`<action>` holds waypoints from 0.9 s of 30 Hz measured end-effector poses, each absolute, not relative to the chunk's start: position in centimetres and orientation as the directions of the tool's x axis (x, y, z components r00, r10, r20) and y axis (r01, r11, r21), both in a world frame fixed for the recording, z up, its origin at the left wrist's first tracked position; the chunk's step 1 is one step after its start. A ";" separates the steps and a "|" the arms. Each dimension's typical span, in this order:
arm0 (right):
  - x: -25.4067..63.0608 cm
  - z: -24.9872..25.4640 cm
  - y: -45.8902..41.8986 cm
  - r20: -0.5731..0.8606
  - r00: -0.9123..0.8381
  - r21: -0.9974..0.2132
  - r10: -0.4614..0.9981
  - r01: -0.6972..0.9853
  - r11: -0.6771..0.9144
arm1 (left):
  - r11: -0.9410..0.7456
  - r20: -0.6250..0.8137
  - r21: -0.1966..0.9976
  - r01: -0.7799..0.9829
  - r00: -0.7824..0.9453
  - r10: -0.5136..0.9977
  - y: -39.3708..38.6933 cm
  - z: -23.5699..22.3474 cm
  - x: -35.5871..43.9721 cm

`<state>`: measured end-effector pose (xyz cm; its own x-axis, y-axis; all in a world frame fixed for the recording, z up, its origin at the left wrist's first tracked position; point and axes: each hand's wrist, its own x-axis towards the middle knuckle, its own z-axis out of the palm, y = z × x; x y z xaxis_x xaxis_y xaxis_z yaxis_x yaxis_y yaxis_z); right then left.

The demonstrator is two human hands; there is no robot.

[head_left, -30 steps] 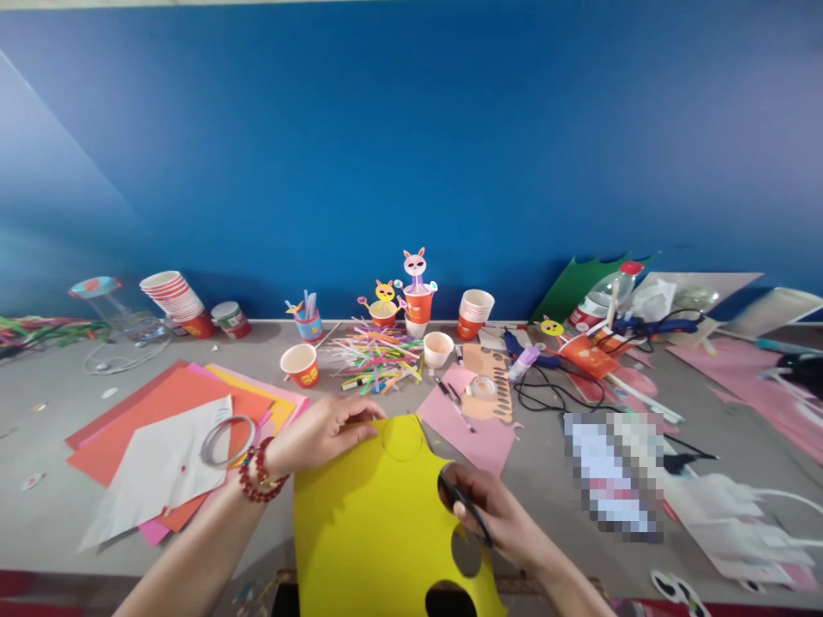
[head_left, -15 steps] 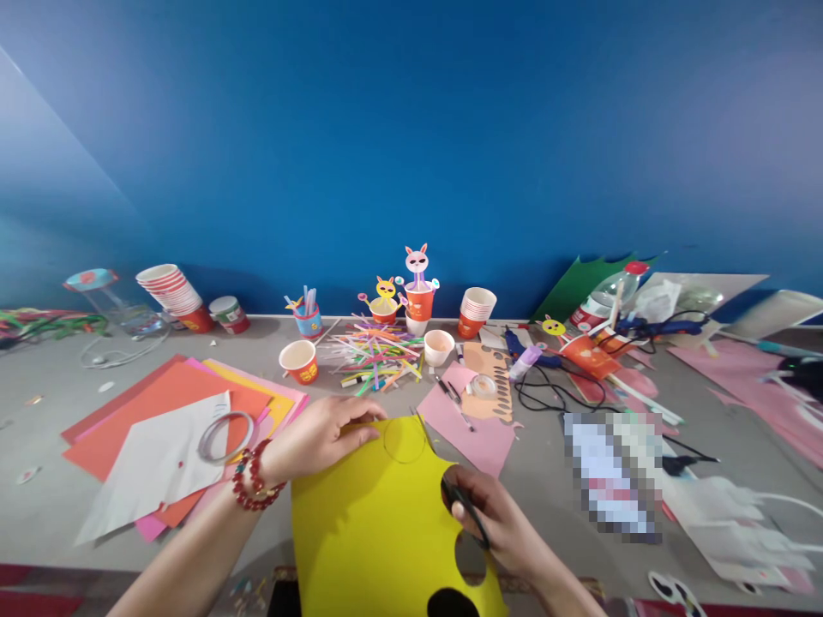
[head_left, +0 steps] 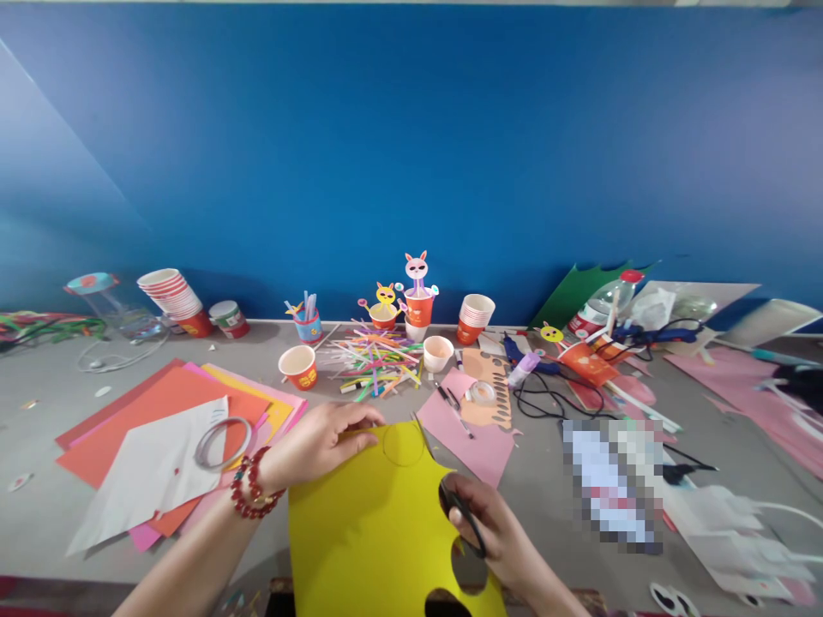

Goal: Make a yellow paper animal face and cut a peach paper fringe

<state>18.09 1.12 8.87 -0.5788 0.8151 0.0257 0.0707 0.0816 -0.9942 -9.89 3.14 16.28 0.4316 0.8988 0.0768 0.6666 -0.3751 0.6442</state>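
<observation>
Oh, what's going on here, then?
Someone is doing papercraft at a grey table. Their left hand holds a yellow sheet by its far edge, and their right hand grips black-handled scissors at its right side. A circle outline near the top is not yet cut out, while rounded gaps show lower down. Beyond lie a pile of colourful strips and two animal-faced figures on cups, one pink, one yellow.
</observation>
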 end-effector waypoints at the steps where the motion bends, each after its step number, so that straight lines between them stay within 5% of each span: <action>1: 18.1 8.9 1.1 0.022 -0.581 -0.994 0.813 0.072 0.078 | -0.370 0.072 0.651 0.663 0.432 0.899 3.2 16.3 -9.9; 27: 17.6 8.9 0.8 0.022 -0.527 -0.987 0.850 0.122 0.101 | -0.371 0.075 0.720 0.586 0.466 0.881 3.9 16.4 -10.1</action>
